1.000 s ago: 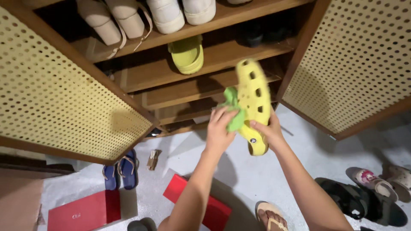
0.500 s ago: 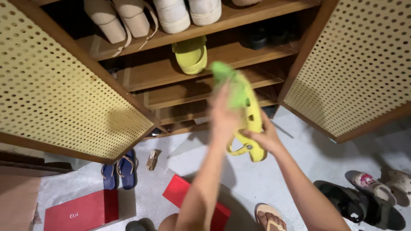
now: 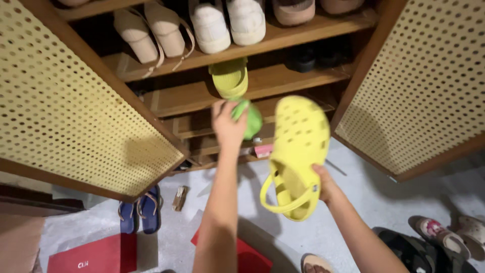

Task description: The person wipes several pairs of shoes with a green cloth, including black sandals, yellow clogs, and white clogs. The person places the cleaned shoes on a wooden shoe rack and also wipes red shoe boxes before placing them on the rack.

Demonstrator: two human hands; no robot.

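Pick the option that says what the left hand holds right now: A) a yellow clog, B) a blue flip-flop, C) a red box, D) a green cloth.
D: the left hand grips a bunched green cloth in front of the shelves, while the yellow clog is in the right hand.

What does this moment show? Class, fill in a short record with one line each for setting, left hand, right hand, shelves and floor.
Setting: open wooden shoe cabinet with perforated yellow doors
Left hand: grips a green cloth, raised in front of the shelves
Right hand: holds a yellow clog by its heel end, apart from the cloth
Shelves: beige sandals, white shoes, one lime slide
Floor: blue flip-flops, red boxes, more footwear at right
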